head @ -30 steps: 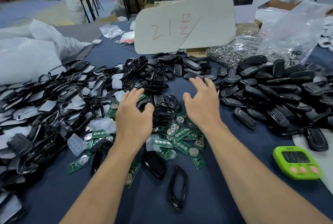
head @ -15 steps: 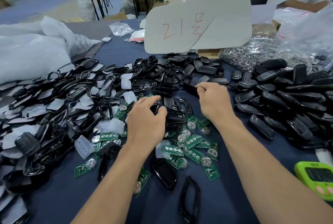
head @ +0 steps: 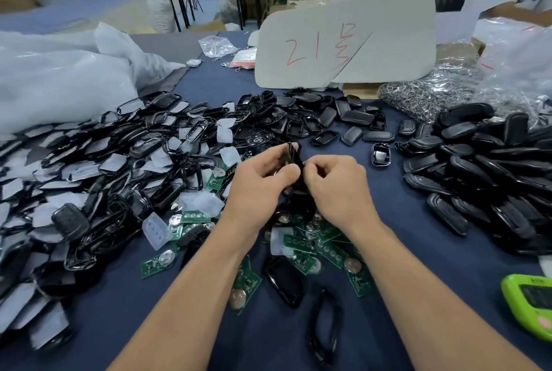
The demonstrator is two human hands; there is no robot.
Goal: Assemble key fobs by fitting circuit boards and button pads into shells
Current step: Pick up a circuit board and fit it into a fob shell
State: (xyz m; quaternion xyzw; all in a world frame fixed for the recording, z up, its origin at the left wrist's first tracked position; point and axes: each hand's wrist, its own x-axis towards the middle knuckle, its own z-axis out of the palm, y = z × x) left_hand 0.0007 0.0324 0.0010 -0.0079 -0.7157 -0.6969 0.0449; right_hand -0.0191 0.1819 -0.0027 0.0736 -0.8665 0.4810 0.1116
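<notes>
On my feed, the left hand (head: 257,188) and right hand (head: 337,188) are bare, and both forearms (head: 191,296) run bare down to the frame's bottom edge.

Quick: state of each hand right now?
Left hand: closed, pinching a black shell piece.
Right hand: closed, gripping that shell piece from the other side; one part or two cannot be told.

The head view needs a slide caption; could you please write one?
Left hand and right hand hold a black shell over green boards on a table heaped with fob parts.
</notes>
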